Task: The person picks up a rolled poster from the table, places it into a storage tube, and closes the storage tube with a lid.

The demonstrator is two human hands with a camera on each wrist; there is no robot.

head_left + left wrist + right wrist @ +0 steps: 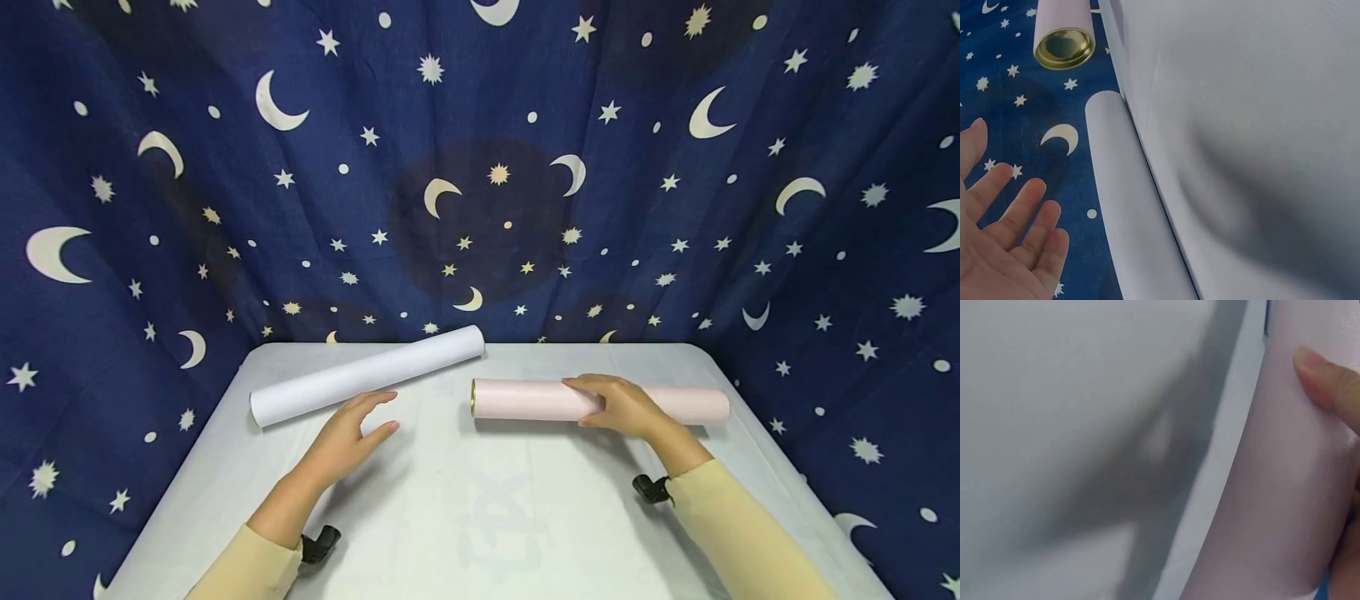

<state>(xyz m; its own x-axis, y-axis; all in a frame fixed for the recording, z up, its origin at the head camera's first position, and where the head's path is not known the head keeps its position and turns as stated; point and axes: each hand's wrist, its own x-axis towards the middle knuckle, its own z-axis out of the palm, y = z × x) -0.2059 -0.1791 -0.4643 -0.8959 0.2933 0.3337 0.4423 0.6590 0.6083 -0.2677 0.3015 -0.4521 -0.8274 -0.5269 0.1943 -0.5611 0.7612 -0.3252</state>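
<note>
My right hand grips a pale pink cardboard tube round its middle, fingers over the far side and thumb on the near side. The tube lies level across the view close over the table, its gold metal-rimmed end facing left. In the right wrist view the thumb presses on the pink tube. A white paper roll lies slanted at the back left of the table, its right end farther back. Just in front of it my left hand hovers with fingers extended and thumb apart, holding nothing.
A white-covered table spans the view. Behind and on both sides hangs a dark blue curtain with moons and stars, close to the table's edges. Black wrist cameras sit at the left wrist and right wrist.
</note>
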